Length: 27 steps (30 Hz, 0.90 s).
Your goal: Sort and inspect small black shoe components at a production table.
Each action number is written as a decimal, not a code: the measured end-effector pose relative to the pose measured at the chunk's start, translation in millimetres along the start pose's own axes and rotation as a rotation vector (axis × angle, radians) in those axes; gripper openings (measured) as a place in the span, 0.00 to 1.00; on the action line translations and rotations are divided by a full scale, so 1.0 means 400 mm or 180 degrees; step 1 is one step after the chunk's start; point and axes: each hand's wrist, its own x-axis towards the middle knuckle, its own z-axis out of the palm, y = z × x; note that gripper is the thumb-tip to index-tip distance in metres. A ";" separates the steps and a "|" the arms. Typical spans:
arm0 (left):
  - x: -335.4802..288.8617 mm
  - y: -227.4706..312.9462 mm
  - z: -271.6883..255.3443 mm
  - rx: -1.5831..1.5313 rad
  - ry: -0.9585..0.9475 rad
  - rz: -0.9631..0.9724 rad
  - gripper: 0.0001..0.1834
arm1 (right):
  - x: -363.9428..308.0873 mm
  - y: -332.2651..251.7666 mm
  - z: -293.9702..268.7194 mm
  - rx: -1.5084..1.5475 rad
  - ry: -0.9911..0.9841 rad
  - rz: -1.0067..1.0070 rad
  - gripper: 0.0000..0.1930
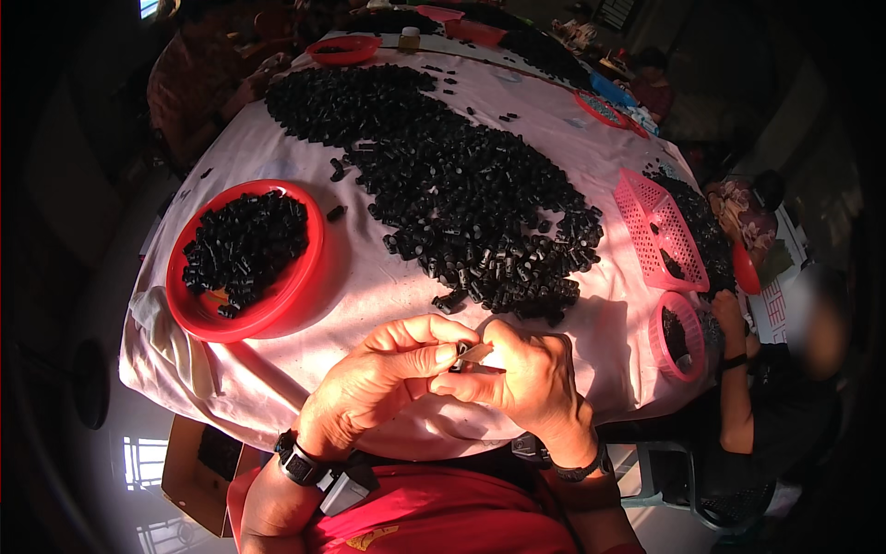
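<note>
My left hand (369, 374) pinches a small black cylindrical part (460, 356) between thumb and fingertips. Against it, my right hand (540, 377) grips a thin, flat, blade-like piece (477, 353) whose pale end touches or nearly touches the part. The rest of that piece is hidden in my fingers. Both hands are held together over the table's near edge. Just beyond them spreads a large pile of similar black parts (461, 185). To the left, a red basin (317, 240) holds more of them.
A light pink cloth (360, 286) covers the table, with a crumpled white cloth (171, 337) at its left edge. Pink perforated baskets (632, 222) stand on the right. A co-worker's arm (736, 397) is near them, and other people sit around. A cardboard box (185, 471) is below left.
</note>
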 end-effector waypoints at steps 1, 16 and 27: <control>0.000 -0.001 -0.001 0.0004 -0.0016 0.0010 0.12 | 0.000 0.000 -0.001 0.0002 0.0044 -0.0041 0.23; 0.003 0.000 0.003 0.0044 0.0034 0.0011 0.12 | -0.005 0.002 0.001 0.0074 -0.0043 0.0096 0.24; -0.002 0.003 0.000 0.0057 0.0050 0.0097 0.12 | 0.001 -0.009 0.002 0.0360 -0.0099 0.0037 0.20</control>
